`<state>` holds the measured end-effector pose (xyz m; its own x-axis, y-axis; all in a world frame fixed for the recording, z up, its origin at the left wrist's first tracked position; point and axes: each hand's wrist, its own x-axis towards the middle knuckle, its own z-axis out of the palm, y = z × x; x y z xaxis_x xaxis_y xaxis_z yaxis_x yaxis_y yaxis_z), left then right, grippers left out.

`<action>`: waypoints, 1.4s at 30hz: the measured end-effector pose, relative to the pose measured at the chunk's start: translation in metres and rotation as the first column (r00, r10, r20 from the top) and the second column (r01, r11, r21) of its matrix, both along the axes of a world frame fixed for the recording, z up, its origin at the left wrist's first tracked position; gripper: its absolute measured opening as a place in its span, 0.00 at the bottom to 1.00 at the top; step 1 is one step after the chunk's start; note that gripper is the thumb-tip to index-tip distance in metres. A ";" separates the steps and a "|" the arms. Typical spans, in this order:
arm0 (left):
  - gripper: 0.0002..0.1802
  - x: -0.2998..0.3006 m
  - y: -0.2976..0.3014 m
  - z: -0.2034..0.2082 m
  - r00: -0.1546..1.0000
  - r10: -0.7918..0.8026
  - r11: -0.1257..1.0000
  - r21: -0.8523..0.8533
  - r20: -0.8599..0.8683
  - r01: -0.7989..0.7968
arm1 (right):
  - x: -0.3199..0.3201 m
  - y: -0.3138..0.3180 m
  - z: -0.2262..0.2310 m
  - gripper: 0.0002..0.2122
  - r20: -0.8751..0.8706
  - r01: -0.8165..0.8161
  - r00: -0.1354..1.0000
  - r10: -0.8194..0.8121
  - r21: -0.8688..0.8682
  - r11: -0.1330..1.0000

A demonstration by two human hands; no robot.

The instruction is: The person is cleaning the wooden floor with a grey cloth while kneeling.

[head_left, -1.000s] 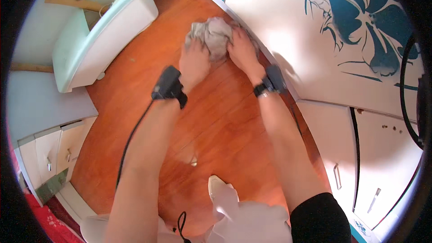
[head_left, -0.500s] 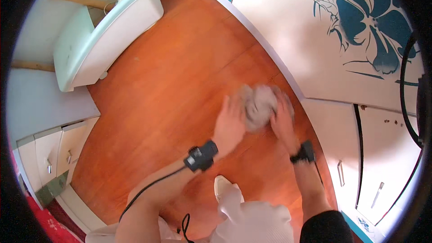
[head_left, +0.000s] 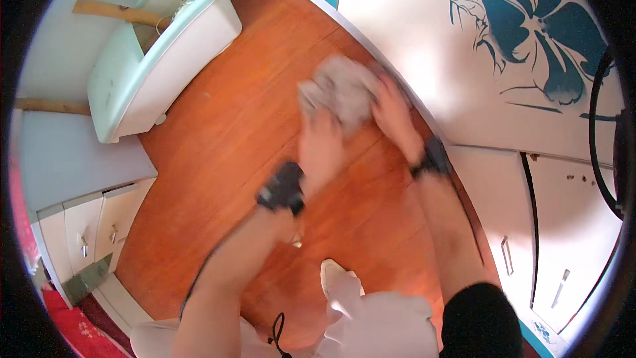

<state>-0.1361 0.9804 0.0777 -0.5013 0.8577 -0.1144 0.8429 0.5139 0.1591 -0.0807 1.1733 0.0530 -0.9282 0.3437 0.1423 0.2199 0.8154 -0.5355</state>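
Both hands press flat on a crumpled grey cloth point(head_left: 339, 91) lying on the orange-brown wooden floor point(head_left: 218, 159), in the far middle of the scene, just beside the base of the white cabinet with a teal flower pattern point(head_left: 477, 46) on the right. The left hand point(head_left: 321, 149) rests on the cloth's near edge; the right hand point(head_left: 392, 114) covers its right side. The hands are close together, palms down, blurred. Each wrist carries a black band. A white tub with a pale green rim point(head_left: 156, 59) stands at far left, well apart from the cloth
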 end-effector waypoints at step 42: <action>0.39 0.083 -0.144 0.018 0.995 -0.053 0.934 -0.348 0.081 0.078 | 0.074 -0.141 0.013 0.27 0.122 -0.298 0.942 0.312 -0.122 0.947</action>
